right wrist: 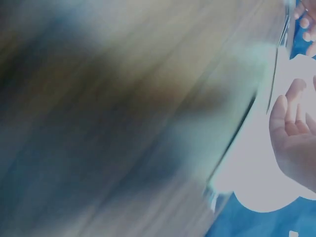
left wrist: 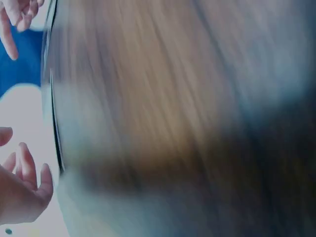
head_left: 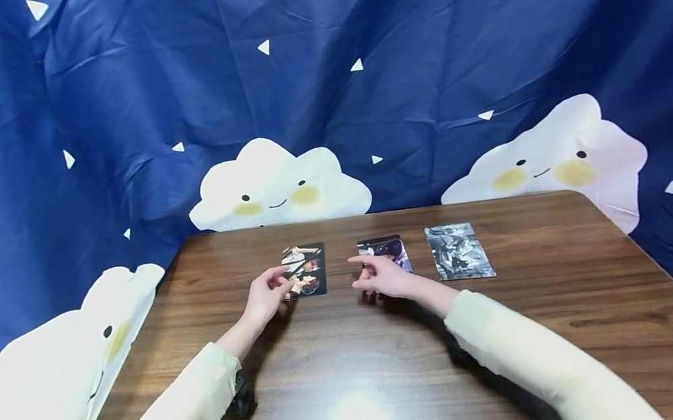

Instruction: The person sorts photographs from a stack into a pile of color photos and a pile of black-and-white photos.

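Observation:
Three picture cards lie flat in a row near the far side of the wooden table [head_left: 349, 344]. My left hand [head_left: 267, 296] is at the left edge of the dark left card [head_left: 313, 271], its fingers loosely bent and apart from the thumb. My right hand [head_left: 387, 276] is over the middle card [head_left: 398, 250], partly covering it, with the index finger stretched to the left. A grey card [head_left: 459, 252] lies to the right of that hand. In the left wrist view the left hand [left wrist: 24, 190] shows nothing between its fingers; the right hand [right wrist: 298, 136] looks likewise in its wrist view.
A blue curtain [head_left: 325, 89] with white triangles and smiling clouds hangs behind the table and along its left side. A bright light reflection lies on the table's near part. Something small and black [head_left: 243, 396] shows under the left sleeve.

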`<move>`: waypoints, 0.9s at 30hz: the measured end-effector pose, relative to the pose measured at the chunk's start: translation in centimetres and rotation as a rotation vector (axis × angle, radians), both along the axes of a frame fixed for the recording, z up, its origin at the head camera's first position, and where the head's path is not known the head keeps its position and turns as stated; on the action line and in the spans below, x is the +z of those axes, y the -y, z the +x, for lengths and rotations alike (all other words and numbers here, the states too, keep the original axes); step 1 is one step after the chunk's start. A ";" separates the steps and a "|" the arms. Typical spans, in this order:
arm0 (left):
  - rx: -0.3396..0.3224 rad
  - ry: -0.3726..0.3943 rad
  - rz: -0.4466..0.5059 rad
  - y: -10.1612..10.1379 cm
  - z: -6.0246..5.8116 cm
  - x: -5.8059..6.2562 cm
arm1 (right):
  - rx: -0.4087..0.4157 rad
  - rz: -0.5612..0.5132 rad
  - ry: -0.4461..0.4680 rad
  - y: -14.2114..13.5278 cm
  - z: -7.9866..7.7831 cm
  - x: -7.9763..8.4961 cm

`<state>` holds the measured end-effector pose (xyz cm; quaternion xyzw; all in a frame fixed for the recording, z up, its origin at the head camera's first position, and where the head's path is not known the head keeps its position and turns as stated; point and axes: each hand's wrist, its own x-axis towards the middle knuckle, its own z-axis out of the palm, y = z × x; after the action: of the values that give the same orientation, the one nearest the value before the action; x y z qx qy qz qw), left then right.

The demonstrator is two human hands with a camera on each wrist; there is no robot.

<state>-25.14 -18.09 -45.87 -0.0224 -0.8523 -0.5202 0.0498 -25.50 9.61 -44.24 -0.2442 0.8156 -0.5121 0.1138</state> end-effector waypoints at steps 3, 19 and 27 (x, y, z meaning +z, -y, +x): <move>-0.035 -0.038 0.035 -1.5 0.7 0.4 | 0.024 0.000 -0.062 -2.2 0.6 0.1; -0.194 -0.030 0.143 -9.9 1.5 0.4 | -0.262 0.143 -0.163 -9.8 2.3 -0.3; -0.165 0.075 0.059 -13.0 0.8 -0.7 | -0.279 0.122 -0.103 -9.5 2.5 -1.6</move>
<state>-24.34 -5.11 -46.61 -0.0717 -0.8331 -0.5479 -0.0245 -22.96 19.07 -45.81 -0.1473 0.8759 -0.4592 0.0141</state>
